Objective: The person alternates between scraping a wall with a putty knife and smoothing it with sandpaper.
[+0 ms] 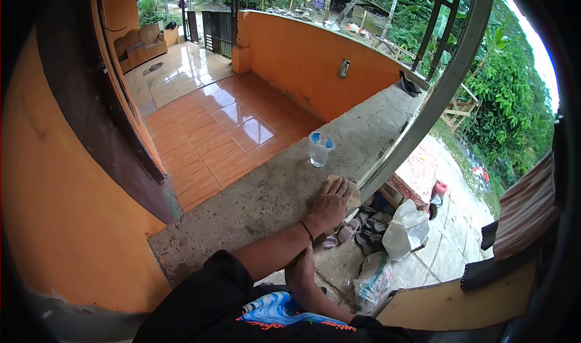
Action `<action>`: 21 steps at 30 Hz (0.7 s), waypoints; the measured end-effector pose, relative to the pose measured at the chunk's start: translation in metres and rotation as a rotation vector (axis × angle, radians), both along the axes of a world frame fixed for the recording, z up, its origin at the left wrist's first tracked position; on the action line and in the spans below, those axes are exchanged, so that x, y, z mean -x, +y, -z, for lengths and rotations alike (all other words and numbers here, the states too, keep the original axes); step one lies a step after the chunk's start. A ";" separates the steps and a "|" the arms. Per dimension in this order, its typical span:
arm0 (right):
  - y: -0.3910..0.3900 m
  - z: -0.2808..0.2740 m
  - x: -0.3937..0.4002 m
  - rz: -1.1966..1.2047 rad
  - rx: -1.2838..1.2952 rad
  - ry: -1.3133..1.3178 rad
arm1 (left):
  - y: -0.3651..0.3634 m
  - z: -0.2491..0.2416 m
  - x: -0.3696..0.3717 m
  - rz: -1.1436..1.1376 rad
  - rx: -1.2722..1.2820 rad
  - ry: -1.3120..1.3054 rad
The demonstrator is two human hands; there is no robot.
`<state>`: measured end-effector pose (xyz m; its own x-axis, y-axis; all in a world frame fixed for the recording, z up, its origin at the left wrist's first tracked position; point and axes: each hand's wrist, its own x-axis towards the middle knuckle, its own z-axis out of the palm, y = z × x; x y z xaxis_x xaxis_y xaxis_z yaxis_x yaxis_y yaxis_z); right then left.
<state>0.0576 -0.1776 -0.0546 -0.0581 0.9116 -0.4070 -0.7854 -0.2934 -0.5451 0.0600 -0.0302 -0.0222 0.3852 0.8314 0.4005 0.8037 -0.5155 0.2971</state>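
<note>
My left hand (331, 205) is pressed on a tan, flat piece (353, 196), perhaps cardboard or sandpaper, at the outer edge of the rough concrete ledge (260, 192). Its fingers lie over the piece and cover most of it. A dark band circles that wrist. Lower down, my right hand (299, 271) is under the left forearm near the wrist, its fingers mostly hidden. A clear plastic cup (319, 152) with a torn blue lid stands upright on the ledge, just beyond my left hand.
A metal post (423, 113) rises by the ledge's outer edge. A dark sandal-like object (410, 84) lies at its far end. Below on the right are several shoes (366, 228), a white bag (405, 229) and a sack (373, 281). Inside is a tiled floor (206, 137).
</note>
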 end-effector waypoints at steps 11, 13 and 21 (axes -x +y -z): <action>-0.013 -0.011 -0.005 -0.266 0.139 0.052 | 0.003 -0.002 0.000 0.029 0.028 0.066; 0.005 -0.006 -0.011 -0.171 0.190 -0.041 | 0.000 0.001 -0.001 0.023 0.012 0.054; -0.008 0.003 -0.003 -0.109 0.107 0.005 | 0.002 0.001 -0.001 0.021 -0.034 0.089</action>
<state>0.0605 -0.1857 -0.0573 -0.1561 0.8512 -0.5010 -0.7483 -0.4330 -0.5026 0.0615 -0.0277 -0.0237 0.4374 0.8095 0.3917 0.8151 -0.5408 0.2075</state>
